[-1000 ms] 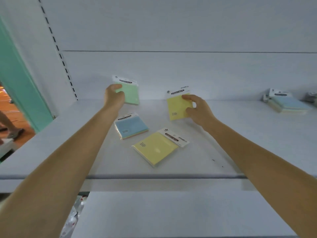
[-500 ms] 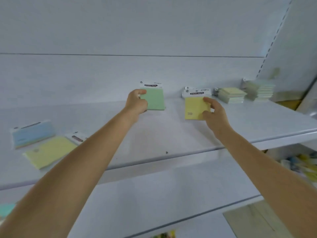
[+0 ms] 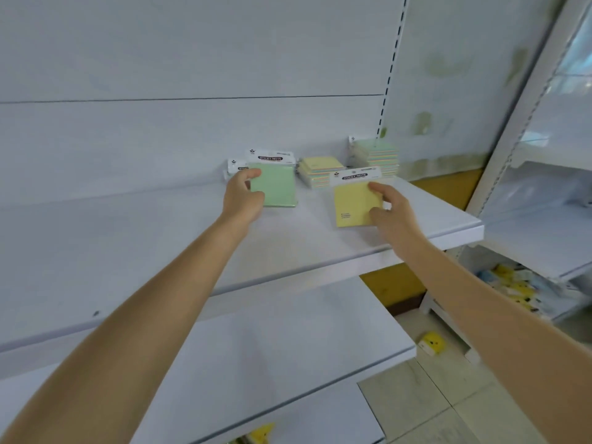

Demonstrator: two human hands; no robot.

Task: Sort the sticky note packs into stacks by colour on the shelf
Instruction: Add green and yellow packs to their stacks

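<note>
My left hand [image 3: 242,195] grips a green sticky note pack [image 3: 276,187] by its left edge, held above the white shelf [image 3: 160,245]. My right hand [image 3: 389,206] holds a yellow sticky note pack [image 3: 354,205] by its right edge, just in front of a yellow stack [image 3: 318,169] at the back of the shelf. A taller green stack [image 3: 376,155] stands to the right of that, by the upright. Behind the green pack a white header card of another pack [image 3: 235,166] peeks out; its colour is hidden.
The shelf ends at its right corner [image 3: 474,227]. A lower white shelf [image 3: 288,341] juts out beneath. A second shelving unit [image 3: 544,187] stands at the right, with yellow and blue items [image 3: 509,283] low down. A yellow object [image 3: 431,342] lies on the tiled floor.
My view and both hands have swung right along the shelf, carrying the green and yellow packs. The loose blue and yellow packs are out of view; the stacks are now close.
</note>
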